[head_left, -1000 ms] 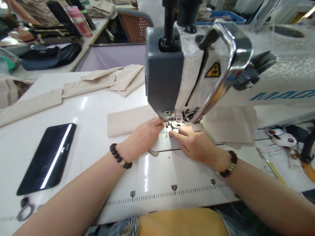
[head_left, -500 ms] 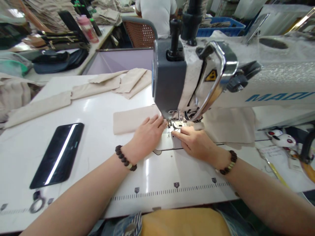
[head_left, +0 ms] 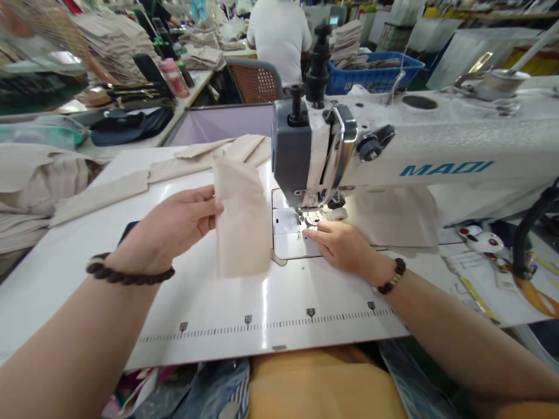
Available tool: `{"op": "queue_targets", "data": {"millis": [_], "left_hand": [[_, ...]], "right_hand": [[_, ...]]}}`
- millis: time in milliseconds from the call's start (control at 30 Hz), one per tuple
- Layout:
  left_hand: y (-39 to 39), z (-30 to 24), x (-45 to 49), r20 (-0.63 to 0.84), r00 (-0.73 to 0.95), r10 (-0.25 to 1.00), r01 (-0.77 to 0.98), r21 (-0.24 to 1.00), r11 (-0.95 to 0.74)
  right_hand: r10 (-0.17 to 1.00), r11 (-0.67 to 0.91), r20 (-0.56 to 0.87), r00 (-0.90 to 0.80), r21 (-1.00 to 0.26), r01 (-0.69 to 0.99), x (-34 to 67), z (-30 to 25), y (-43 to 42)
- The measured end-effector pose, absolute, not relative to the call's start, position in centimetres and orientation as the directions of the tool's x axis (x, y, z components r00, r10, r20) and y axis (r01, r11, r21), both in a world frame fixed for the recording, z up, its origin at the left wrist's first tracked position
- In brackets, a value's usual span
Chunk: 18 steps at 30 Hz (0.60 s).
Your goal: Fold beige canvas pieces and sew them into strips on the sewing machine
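My left hand (head_left: 183,224) pinches a rectangular beige fabric piece (head_left: 243,224) by its left edge, thumb and fingers closed on it. The piece is raised at an angle over the white table, left of the needle plate (head_left: 286,241). My right hand (head_left: 345,244) rests at the sewing machine's (head_left: 292,151) presser foot, its index finger stretched out on the plate and the other fingers partly hidden; I see nothing held in it. Beside it, under the machine arm, lies a stack of beige fabric (head_left: 393,218).
A chain of beige strips (head_left: 105,195) crosses the table's back, with piled fabric (head_left: 26,186) at left. A dark phone (head_left: 126,231) is mostly behind my left wrist. Small items and a yellow-handled tool (head_left: 478,297) lie at right. A person (head_left: 279,41) sits beyond.
My left hand has moved left and up from the needle, lifting and turning the fabric piece away from the machine. My right hand stays by the presser foot. The view has shifted.
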<state>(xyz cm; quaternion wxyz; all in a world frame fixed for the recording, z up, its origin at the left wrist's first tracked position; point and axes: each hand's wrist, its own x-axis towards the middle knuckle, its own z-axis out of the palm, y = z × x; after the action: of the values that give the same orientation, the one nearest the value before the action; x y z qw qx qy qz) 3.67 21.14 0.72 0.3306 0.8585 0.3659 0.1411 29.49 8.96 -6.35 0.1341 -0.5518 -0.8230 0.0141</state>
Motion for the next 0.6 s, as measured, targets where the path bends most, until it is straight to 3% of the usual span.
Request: {"op": "queue_targets", "data": {"millis": [67,100,133,200,267,333,433,600], "left_hand": [[20.0,-0.9,3.8,-0.063,0.667,0.742,0.43,0.846,-0.314],[19.4,-1.9,3.9,-0.084,0.631,0.771,0.446,0.852,-0.272],[18.9,-2.8,4.0,-0.058,0.577,0.814,0.508,0.806,-0.303],[17.7,-4.0,4.2,0.108,0.548,0.829,0.635,0.591,-0.497],[16.4,-4.3,4.8,0.235,0.677,0.697,0.617,0.336,-0.712],[15.1,-3.9,6.0,0.21,0.84,0.501,0.465,0.198,-0.863],[14.0,-3.4,8.5,0.104,0.937,0.332,0.322,0.105,-0.941],[15.4,-3.8,11.0,0.0,0.941,0.337,0.336,0.1,-0.937]], "right_hand": [[0.914,0.385,0.202,-0.351,-0.166,0.908,29.5,-6.4,9.0],[0.915,0.384,0.202,-0.351,-0.165,0.908,29.5,-6.4,8.9],[0.914,0.385,0.202,-0.351,-0.164,0.908,29.5,-6.4,8.9],[0.912,0.39,0.207,-0.355,-0.165,0.906,29.5,-6.5,8.9],[0.907,0.401,0.215,-0.363,-0.172,0.9,29.5,-6.5,8.9],[0.9,0.416,0.226,-0.373,-0.192,0.889,29.6,-6.4,8.9],[0.889,0.442,0.25,-0.384,-0.243,0.864,29.8,-6.4,8.7],[0.854,0.507,0.272,-0.443,-0.244,0.827,30.0,-6.5,8.3]]}}
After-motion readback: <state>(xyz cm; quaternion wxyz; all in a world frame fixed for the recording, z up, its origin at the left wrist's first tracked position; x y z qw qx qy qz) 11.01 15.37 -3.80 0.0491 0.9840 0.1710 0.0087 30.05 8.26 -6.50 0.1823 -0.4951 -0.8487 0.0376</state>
